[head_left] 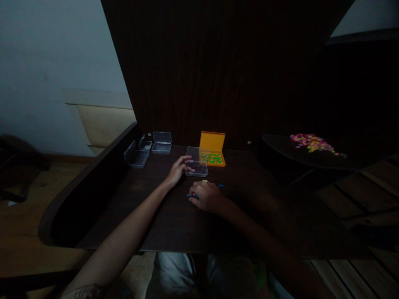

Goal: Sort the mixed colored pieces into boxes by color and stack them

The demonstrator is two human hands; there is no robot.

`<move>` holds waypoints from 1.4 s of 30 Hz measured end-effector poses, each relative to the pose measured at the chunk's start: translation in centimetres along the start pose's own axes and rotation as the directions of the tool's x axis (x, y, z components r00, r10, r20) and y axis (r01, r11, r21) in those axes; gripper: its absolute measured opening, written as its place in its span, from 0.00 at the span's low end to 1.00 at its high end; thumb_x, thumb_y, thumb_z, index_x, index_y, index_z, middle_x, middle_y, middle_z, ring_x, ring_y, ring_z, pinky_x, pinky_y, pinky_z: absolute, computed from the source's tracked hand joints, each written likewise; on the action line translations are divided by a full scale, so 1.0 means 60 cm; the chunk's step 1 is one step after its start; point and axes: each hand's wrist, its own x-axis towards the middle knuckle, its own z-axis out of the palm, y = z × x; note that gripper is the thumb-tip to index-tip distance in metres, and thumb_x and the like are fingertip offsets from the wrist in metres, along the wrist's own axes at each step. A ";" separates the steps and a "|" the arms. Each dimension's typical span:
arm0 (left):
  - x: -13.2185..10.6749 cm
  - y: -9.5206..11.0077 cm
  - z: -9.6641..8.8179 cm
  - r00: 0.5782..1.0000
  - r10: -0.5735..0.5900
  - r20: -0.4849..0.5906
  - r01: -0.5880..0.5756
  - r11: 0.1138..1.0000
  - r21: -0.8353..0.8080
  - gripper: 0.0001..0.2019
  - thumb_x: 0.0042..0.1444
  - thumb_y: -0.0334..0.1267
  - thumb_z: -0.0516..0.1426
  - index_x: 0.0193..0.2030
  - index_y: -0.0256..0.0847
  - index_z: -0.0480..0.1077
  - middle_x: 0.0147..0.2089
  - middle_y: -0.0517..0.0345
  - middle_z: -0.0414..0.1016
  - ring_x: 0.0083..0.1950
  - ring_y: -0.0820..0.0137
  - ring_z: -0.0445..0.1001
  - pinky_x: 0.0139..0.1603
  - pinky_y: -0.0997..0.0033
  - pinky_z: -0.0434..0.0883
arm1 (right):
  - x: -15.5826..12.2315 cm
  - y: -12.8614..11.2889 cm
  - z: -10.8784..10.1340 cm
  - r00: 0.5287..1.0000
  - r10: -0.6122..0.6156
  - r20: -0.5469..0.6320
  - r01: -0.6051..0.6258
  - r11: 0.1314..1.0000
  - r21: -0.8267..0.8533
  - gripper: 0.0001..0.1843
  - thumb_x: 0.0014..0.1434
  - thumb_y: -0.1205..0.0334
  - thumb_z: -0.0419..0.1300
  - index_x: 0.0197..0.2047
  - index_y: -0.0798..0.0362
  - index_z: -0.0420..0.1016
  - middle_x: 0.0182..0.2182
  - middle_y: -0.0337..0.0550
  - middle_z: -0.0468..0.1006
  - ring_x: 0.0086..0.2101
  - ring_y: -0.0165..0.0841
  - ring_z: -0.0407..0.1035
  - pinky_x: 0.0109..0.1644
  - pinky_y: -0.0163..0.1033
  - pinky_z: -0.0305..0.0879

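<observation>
My left hand (178,171) grips the left side of an open clear plastic box (199,173), with its fingers at the lid edge and the near wall. Small dark pieces lie inside that box. Just in front of it, my right hand (206,195) rests low over the dark table, fingers curled together. Small blue pieces (188,195) show by its fingertips, and another blue piece (220,186) lies beyond the knuckles. Pale yellow bits (204,180) peek out behind the hand. What the right fingertips pinch is hidden. An open orange box (212,142) holding green pieces (213,158) stands behind the clear box.
Several open clear boxes stand at the back left, among them a larger one (139,159) and another (161,148). A raised side panel (90,178) borders the table's left. A pile of pink and yellow pieces (313,143) lies on a shelf (280,145) at right.
</observation>
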 end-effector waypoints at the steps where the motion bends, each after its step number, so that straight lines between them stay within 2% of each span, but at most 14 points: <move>1: 0.000 0.000 0.000 1.000 -0.003 0.000 0.003 1.000 0.001 0.23 0.41 0.30 0.53 0.48 0.39 0.69 0.46 0.54 0.75 0.33 0.69 0.78 0.41 0.65 0.72 | 0.000 -0.001 -0.001 1.000 0.012 0.008 -0.012 1.000 -0.003 0.10 0.62 0.57 0.58 0.44 0.50 0.77 0.44 0.44 0.77 0.46 0.38 0.69 0.45 0.38 0.62; 6: -0.001 0.002 0.002 1.000 -0.002 -0.004 0.002 1.000 -0.020 0.22 0.41 0.30 0.53 0.47 0.39 0.69 0.46 0.54 0.75 0.32 0.69 0.78 0.40 0.65 0.73 | 0.001 -0.004 0.001 0.999 0.030 0.026 -0.029 0.999 -0.037 0.12 0.64 0.58 0.56 0.48 0.48 0.78 0.46 0.45 0.76 0.47 0.39 0.70 0.45 0.39 0.63; 11: 0.000 0.003 0.002 1.000 -0.020 -0.014 0.020 1.000 -0.020 0.23 0.41 0.30 0.53 0.47 0.39 0.69 0.45 0.54 0.76 0.32 0.69 0.79 0.39 0.67 0.72 | 0.003 -0.008 0.012 0.999 0.038 -0.013 -0.038 0.999 -0.033 0.11 0.64 0.61 0.55 0.46 0.51 0.78 0.44 0.45 0.77 0.45 0.38 0.70 0.44 0.38 0.62; 16: 0.001 0.000 0.001 1.000 -0.014 -0.006 0.013 0.999 -0.036 0.23 0.41 0.30 0.53 0.48 0.39 0.69 0.45 0.54 0.76 0.32 0.68 0.78 0.39 0.66 0.73 | 0.006 -0.005 0.027 0.997 -0.020 -0.074 0.019 1.000 -0.011 0.12 0.66 0.62 0.54 0.45 0.54 0.78 0.43 0.47 0.77 0.43 0.35 0.71 0.45 0.38 0.61; 21: 0.002 -0.003 0.001 1.000 -0.016 0.003 0.016 0.999 -0.050 0.23 0.39 0.30 0.54 0.47 0.38 0.69 0.45 0.53 0.76 0.32 0.68 0.78 0.39 0.66 0.73 | 0.014 0.005 0.032 0.987 -0.070 -0.145 0.077 0.996 0.042 0.09 0.64 0.62 0.57 0.43 0.54 0.79 0.39 0.45 0.78 0.41 0.33 0.71 0.44 0.37 0.60; 24: 0.002 -0.002 0.001 1.000 -0.007 0.009 0.008 0.999 -0.047 0.23 0.40 0.31 0.54 0.47 0.38 0.69 0.45 0.53 0.76 0.32 0.68 0.78 0.39 0.65 0.73 | 0.019 0.010 0.016 0.986 -0.055 -0.156 0.069 0.994 0.089 0.07 0.61 0.64 0.61 0.40 0.53 0.80 0.37 0.44 0.79 0.38 0.33 0.72 0.41 0.36 0.60; 28: -0.002 0.003 0.003 1.000 -0.002 0.002 0.002 0.999 -0.049 0.23 0.40 0.30 0.54 0.47 0.39 0.70 0.45 0.54 0.77 0.32 0.69 0.78 0.40 0.66 0.73 | 0.019 0.022 -0.028 0.982 -0.013 -0.189 0.045 0.985 0.165 0.06 0.58 0.65 0.63 0.39 0.53 0.82 0.35 0.44 0.81 0.37 0.34 0.73 0.39 0.36 0.61; 34: -0.011 0.003 0.015 0.999 0.023 0.031 -0.022 0.999 -0.042 0.23 0.39 0.29 0.53 0.46 0.39 0.71 0.44 0.55 0.78 0.33 0.70 0.77 0.39 0.68 0.73 | 0.019 0.062 -0.088 0.942 0.060 -0.331 0.029 0.966 0.257 0.08 0.58 0.67 0.62 0.39 0.53 0.83 0.34 0.44 0.82 0.33 0.32 0.73 0.37 0.35 0.61; 38: -0.012 -0.003 0.018 0.998 -0.005 0.067 0.009 0.998 -0.063 0.24 0.39 0.29 0.53 0.48 0.38 0.70 0.44 0.53 0.78 0.34 0.68 0.78 0.38 0.67 0.73 | 0.029 0.091 -0.104 0.927 0.106 -0.359 0.016 0.947 0.322 0.08 0.58 0.66 0.63 0.39 0.53 0.83 0.33 0.43 0.83 0.32 0.32 0.73 0.35 0.35 0.62; 42: -0.011 -0.006 0.017 0.998 -0.016 0.063 0.021 0.996 -0.088 0.25 0.39 0.29 0.53 0.48 0.38 0.69 0.44 0.54 0.78 0.34 0.67 0.79 0.39 0.67 0.73 | 0.050 0.106 -0.105 0.941 0.089 -0.327 0.035 0.934 0.355 0.08 0.57 0.66 0.63 0.40 0.54 0.83 0.34 0.44 0.83 0.33 0.33 0.74 0.35 0.35 0.62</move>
